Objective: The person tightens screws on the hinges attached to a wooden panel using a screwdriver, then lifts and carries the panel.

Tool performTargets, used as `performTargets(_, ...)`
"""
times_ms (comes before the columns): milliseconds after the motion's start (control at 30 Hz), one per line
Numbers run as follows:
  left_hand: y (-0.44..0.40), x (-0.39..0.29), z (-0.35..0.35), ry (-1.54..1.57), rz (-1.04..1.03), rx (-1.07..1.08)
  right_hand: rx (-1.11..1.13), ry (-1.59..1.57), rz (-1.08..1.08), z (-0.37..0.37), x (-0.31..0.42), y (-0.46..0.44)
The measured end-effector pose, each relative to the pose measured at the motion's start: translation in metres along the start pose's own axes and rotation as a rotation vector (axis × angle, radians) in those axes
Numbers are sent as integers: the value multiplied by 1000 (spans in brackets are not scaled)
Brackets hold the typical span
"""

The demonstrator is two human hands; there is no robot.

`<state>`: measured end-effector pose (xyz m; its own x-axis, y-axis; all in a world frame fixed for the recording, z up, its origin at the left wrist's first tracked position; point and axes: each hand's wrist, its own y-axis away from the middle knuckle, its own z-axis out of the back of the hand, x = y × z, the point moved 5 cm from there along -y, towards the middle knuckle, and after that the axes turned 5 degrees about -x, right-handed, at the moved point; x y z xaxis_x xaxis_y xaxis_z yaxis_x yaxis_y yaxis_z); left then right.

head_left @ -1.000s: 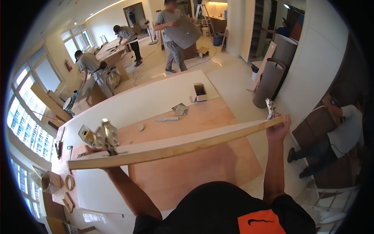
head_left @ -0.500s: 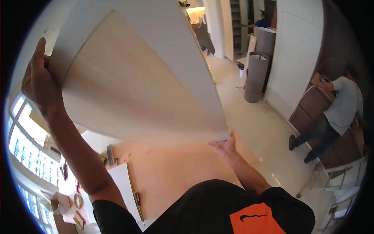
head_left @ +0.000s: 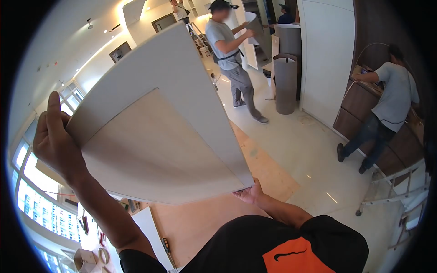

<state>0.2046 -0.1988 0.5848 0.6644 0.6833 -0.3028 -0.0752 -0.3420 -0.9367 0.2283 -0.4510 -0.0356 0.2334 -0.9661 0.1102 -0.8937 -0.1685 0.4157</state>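
Observation:
A large pale panel (head_left: 141,141) with a raised, lighter border is held up in front of me, tilted over the work table. My left hand (head_left: 57,141) grips its left edge, with one finger pointing up and the others curled behind the edge. At the panel's lower right corner, my right hand (head_left: 249,192) holds it from beneath, the fingers partly hidden by the panel. Below lies the light wooden table top (head_left: 200,223). On it a screwdriver (head_left: 166,245) with a yellow and black handle rests beside a narrow white board (head_left: 152,232).
A person (head_left: 234,59) walks on the floor beyond the panel, carrying a sheet. Another person (head_left: 391,100) leans over brown cabinets (head_left: 353,118) at right. Brown cylinders (head_left: 286,86) stand near the white wall. A metal ladder (head_left: 396,193) is at lower right, a tape roll (head_left: 104,255) at lower left.
The panel's far end has dropped, opening the view of the room behind. Both hands appear lower in view, still on the panel. A person carrying a sheet has come into sight beyond it.

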Motion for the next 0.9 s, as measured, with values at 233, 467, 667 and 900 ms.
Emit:
performTargets(233,16,5,-17,-32,21,50,-22,-22,-78,26,-11,-12)
performTargets(467,29,11,-36,-84,18,65,-107,39,-119,38,-13,-17)
performTargets(667,37,22,-44,-79,36,70,-115,8,-141,38,-15,-17)
performTargets(900,42,33,-48,-57,20,48,-165,42,-147,40,-15,-14)
